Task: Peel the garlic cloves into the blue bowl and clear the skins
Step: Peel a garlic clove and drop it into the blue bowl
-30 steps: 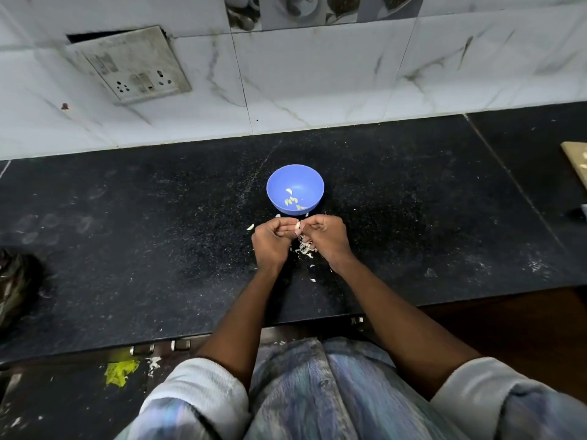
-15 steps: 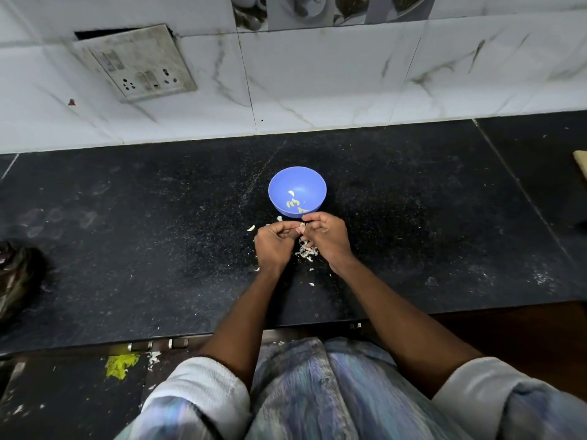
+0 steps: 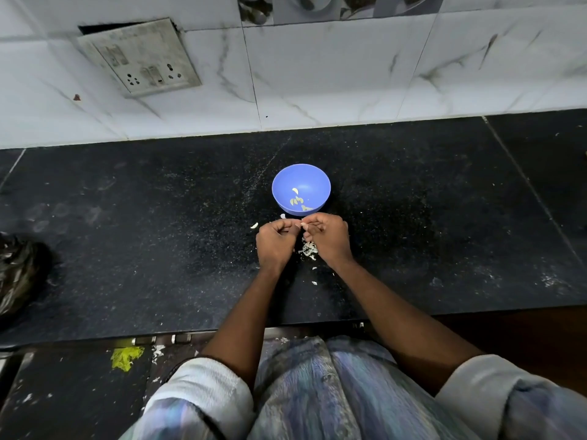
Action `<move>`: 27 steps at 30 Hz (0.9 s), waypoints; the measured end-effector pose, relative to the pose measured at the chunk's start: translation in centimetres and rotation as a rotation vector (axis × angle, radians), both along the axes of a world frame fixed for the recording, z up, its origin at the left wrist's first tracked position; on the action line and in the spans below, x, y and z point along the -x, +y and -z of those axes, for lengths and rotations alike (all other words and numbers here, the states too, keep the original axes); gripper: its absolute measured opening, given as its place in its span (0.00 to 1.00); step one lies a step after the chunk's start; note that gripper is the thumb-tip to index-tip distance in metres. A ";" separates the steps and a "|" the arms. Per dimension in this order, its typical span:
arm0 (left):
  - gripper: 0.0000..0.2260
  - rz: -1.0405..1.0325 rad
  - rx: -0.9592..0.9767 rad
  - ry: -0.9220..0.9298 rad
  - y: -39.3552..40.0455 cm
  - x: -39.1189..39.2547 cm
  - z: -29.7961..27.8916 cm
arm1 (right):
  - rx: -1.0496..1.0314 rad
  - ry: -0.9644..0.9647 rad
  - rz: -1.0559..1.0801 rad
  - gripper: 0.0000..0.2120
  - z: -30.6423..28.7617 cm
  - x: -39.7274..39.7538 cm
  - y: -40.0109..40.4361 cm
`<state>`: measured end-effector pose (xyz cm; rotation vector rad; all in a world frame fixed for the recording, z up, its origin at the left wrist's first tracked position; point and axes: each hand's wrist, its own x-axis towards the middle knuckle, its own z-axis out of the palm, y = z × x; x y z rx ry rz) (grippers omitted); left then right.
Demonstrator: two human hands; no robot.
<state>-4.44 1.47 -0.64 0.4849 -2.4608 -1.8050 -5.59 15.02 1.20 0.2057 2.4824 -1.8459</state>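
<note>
The blue bowl (image 3: 301, 182) stands on the black counter (image 3: 158, 242) and has several peeled garlic cloves (image 3: 297, 200) in it. Just in front of the bowl, my left hand (image 3: 275, 246) and my right hand (image 3: 327, 238) meet fingertip to fingertip. Both pinch one small garlic clove (image 3: 302, 224), mostly hidden between the fingers. Under my right hand lies a little heap of pale skins (image 3: 308, 249). One loose clove (image 3: 254, 225) rests on the counter left of my left hand.
A few skin flakes (image 3: 314, 282) lie scattered toward the counter's front edge. A dark crumpled bag (image 3: 19, 274) sits at the far left. Behind the counter rises a white tiled wall with a socket plate (image 3: 139, 58).
Both hands stay together in front of the bowl, with only small finger movement on the clove. The view has shifted slightly.
</note>
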 end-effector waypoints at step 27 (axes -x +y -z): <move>0.09 0.209 0.391 0.065 -0.1 0.5 -1.0 | 0.045 0.010 0.051 0.06 0.7 0.2 0.0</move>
